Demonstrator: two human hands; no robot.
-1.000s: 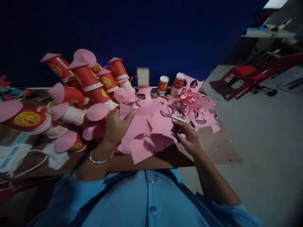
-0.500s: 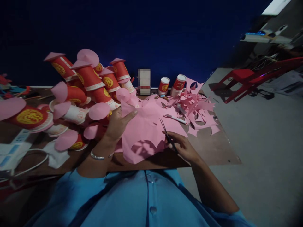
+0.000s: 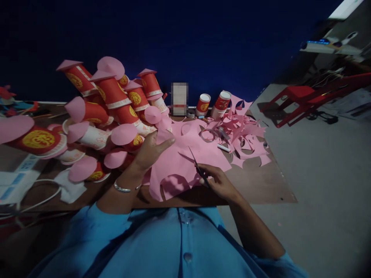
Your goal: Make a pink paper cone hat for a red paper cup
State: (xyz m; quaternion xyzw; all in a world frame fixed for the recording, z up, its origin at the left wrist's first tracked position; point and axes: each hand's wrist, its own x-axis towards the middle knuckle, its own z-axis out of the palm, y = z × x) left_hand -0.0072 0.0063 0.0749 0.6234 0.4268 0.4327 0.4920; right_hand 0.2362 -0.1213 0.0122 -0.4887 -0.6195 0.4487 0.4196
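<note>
Pink paper (image 3: 176,166) with curved cut-outs along its lower edge lies over the front of the table. My left hand (image 3: 150,150) grips its upper left part, the thumb on top of the sheet. Dark scissors (image 3: 199,170) are held in my right hand (image 3: 218,182), their blades spread apart over the middle of the paper and pointing up and left. More pink paper (image 3: 216,156) with round holes lies just behind the scissors.
Red and white cups (image 3: 111,92) with pink cone tops are heaped at the left. Pink scraps (image 3: 237,131), a marker (image 3: 224,148) and two cup stacks (image 3: 222,104) are at the right rear. A white cable (image 3: 43,180) lies at the left. A red stool (image 3: 295,94) stands beyond.
The scissors' blades have spread apart and moved left with my right hand. My left hand has shifted slightly right with the paper. The camera view has shifted a little.
</note>
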